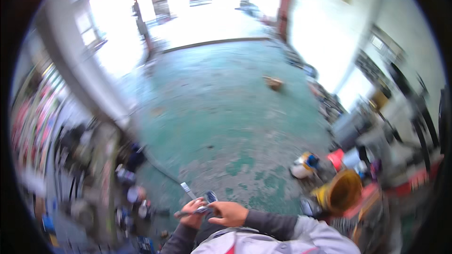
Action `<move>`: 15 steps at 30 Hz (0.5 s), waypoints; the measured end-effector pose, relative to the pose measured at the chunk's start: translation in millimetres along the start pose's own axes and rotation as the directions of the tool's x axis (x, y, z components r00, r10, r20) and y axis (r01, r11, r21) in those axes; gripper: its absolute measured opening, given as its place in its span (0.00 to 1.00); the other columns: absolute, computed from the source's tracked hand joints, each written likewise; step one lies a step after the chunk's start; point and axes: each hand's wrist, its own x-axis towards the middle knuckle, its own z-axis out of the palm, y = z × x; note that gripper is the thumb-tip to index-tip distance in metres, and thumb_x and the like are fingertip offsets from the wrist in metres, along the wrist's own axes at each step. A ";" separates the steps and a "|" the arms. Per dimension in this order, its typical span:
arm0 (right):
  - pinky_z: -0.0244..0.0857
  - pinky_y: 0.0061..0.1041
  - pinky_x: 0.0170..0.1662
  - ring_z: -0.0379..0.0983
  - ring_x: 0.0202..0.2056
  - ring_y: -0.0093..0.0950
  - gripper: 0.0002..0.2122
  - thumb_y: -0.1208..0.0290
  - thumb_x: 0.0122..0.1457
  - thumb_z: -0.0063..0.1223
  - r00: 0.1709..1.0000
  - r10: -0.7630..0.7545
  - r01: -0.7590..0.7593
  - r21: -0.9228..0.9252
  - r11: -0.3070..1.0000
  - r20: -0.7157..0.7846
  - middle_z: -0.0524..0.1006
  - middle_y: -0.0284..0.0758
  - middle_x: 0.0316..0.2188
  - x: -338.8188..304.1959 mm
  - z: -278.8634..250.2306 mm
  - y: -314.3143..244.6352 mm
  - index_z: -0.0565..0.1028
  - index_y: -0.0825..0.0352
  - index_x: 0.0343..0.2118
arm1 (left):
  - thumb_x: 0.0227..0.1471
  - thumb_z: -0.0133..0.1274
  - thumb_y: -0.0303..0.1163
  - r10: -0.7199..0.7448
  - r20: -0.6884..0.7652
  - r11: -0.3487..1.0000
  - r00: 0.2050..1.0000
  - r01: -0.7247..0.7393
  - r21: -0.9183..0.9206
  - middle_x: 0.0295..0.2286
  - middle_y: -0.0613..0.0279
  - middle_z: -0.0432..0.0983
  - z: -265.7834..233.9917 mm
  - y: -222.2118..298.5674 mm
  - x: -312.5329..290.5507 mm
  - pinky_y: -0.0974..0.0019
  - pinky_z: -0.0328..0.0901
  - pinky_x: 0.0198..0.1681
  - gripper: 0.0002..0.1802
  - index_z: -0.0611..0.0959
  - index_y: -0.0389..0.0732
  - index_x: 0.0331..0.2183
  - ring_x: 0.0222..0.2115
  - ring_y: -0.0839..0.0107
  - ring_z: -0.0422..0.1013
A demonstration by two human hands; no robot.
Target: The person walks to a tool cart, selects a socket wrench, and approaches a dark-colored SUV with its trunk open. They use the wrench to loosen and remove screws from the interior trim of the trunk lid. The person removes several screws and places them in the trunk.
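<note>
Close in front of my body, my left hand (pixel 190 215) and my right hand (pixel 230 214) meet. My left fingers are closed round a grey metal tool (pixel 201 210), blurred, its exact kind unclear. My right thumb and fingers pinch the same tool at its right end. A thin strip with a pale flat end (pixel 187 188) sticks up beyond my left hand. Just beyond my fingers shows a small dark object with a shiny rim (pixel 210 197); whether it is joined to the tool, I cannot tell.
A worn green floor (pixel 212 113) stretches to a bright wide doorway. On it lies a brown basket-like object (pixel 273 83). At right stand a yellow bucket (pixel 341 190) and a white-and-yellow container (pixel 303 165). A cluttered bench (pixel 101 174) runs along the left.
</note>
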 end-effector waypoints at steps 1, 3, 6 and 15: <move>0.71 0.35 0.41 0.78 0.36 0.38 0.30 0.54 0.57 0.62 0.993 0.117 -0.117 0.024 0.993 0.026 0.80 0.43 0.35 11.7 -8.5 20.3 0.70 0.69 0.57 | 0.64 0.52 0.33 -0.063 0.063 0.995 0.996 0.068 -0.077 0.34 0.61 0.78 8.0 17.3 26.6 0.72 0.72 0.34 0.16 0.74 0.33 0.47 0.32 0.75 0.75; 0.71 0.36 0.40 0.78 0.36 0.39 0.30 0.54 0.57 0.62 0.987 0.140 -0.132 0.100 0.986 -0.076 0.79 0.43 0.34 34.1 -25.4 56.7 0.70 0.70 0.55 | 0.65 0.51 0.33 -0.058 0.019 0.997 0.998 0.057 0.061 0.34 0.59 0.79 29.1 40.2 75.8 0.70 0.71 0.29 0.18 0.73 0.32 0.51 0.28 0.73 0.75; 0.70 0.40 0.39 0.78 0.37 0.43 0.28 0.53 0.57 0.61 0.929 0.138 -0.118 0.079 0.990 -0.342 0.79 0.44 0.34 69.3 -58.6 75.8 0.71 0.71 0.52 | 0.62 0.53 0.31 -0.112 -0.047 0.971 0.993 0.119 0.206 0.29 0.59 0.80 68.5 73.1 150.8 0.73 0.70 0.22 0.15 0.76 0.33 0.48 0.24 0.73 0.74; 0.71 0.40 0.42 0.79 0.38 0.43 0.31 0.44 0.60 0.56 0.489 0.525 -0.302 0.429 0.851 -0.697 0.81 0.46 0.36 79.8 -198.8 98.3 0.72 0.68 0.55 | 0.62 0.54 0.33 -0.297 0.491 0.778 0.819 -0.091 0.622 0.31 0.57 0.80 252.4 97.8 348.2 0.72 0.69 0.33 0.15 0.77 0.30 0.45 0.28 0.71 0.75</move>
